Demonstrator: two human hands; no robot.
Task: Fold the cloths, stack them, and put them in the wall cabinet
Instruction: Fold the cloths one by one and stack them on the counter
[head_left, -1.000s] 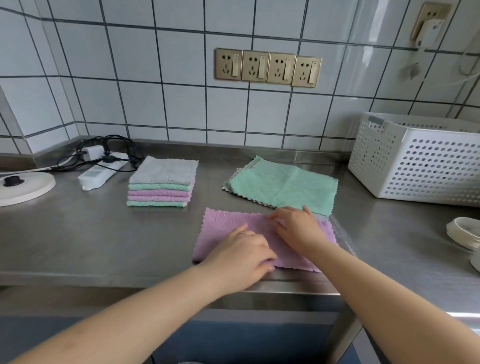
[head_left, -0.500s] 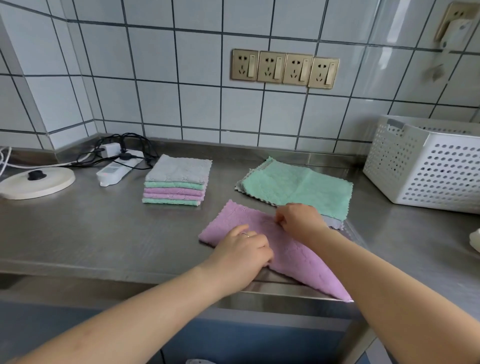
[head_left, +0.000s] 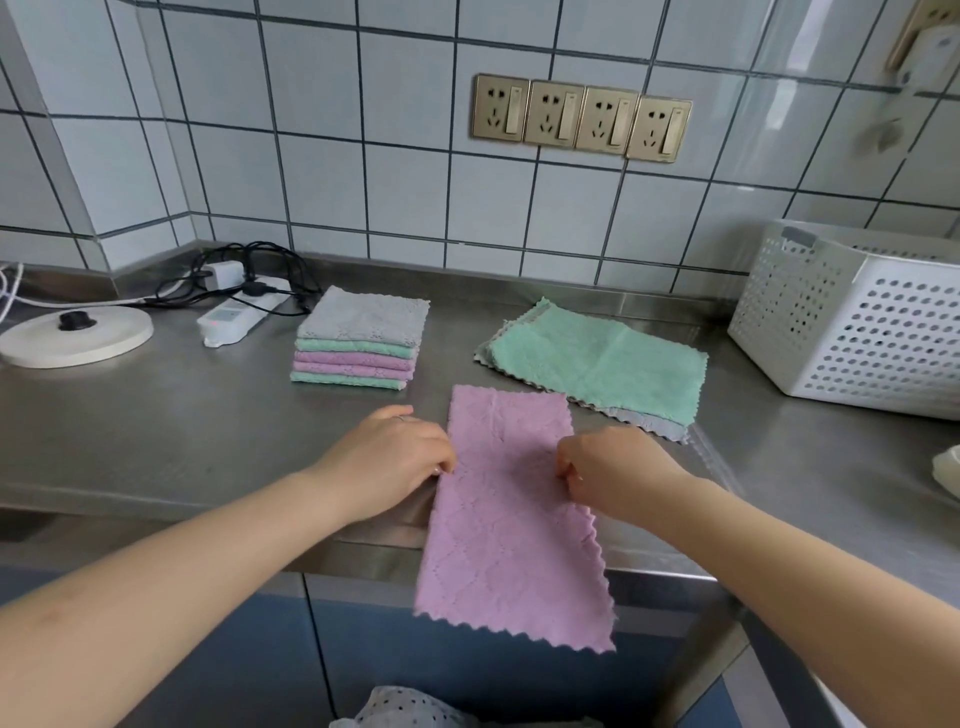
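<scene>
A pink cloth (head_left: 511, 512), folded into a long strip, is laid on the steel counter (head_left: 156, 431) with its long axis running from the wall side toward the person. Its far short edge points at the tiled wall (head_left: 332, 171); its near end, with a zigzag hem, overhangs the counter's front edge and hangs in front of the blue cabinet front (head_left: 249, 654) below.

The strip is held at mid-length on both long edges. The left hand (head_left: 392, 460) is curled at the cloth's left edge, fingertips pinching the fabric. The right hand (head_left: 613, 475) is curled at the right edge, fingers tucked on the fabric in the same kind of pinch.

Beyond the pink cloth and to its left, a stack of folded cloths (head_left: 361, 338) is seen, with 5 layers visible: grey on top, then green, 2 pink, and green at the bottom. Beyond the pink cloth and to its right, a green cloth (head_left: 597, 358) is spread flat on a grey cloth (head_left: 649, 422), whose edge shows beneath it; the grey corner lies just beside the pink strip's far right corner.

Well to the right of the pink cloth stands a white perforated basket (head_left: 852, 327). Far to its left lie a power strip (head_left: 241, 312) with black cables and a round white base (head_left: 75, 335). On the wall above, 4 brass-coloured sockets (head_left: 581, 118) are mounted in a row.
</scene>
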